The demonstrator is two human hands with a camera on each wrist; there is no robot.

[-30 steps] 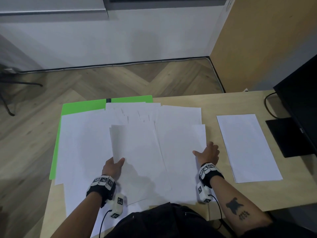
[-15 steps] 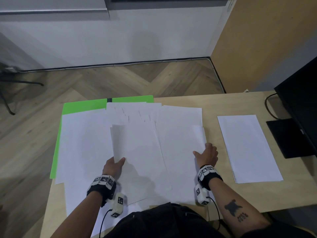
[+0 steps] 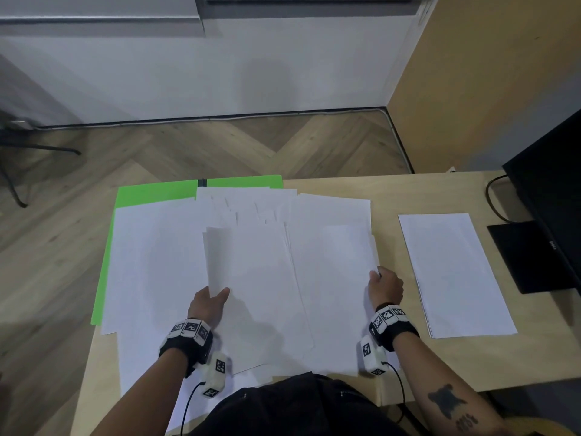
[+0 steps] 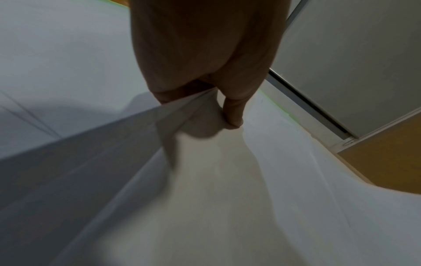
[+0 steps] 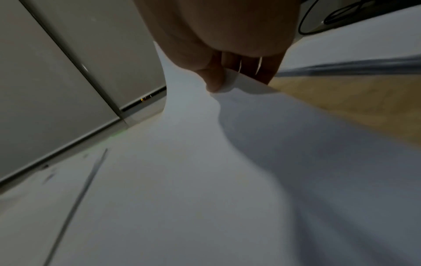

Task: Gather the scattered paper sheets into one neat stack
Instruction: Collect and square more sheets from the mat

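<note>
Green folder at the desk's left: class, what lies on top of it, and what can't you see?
Loose white sheets overlap the green folder, leaving only its far and left edges showing. The rest is covered.

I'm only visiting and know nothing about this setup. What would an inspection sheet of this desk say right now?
Surface: pale wooden desk, largely covered with paper.
Job's things: overlapping white paper sheets spread loosely; a tidy white paper stack lies apart at the right.
Clutter: bright green folder beneath the sheets.
Grippers: left hand pinches the left edge of the central sheets; right hand pinches a sheet's right edge.
Cables: black monitor cable on the desk; thin wires hang from both wrist cameras.
Surroundings: black monitor at right, herringbone wood floor, white wall.
</note>
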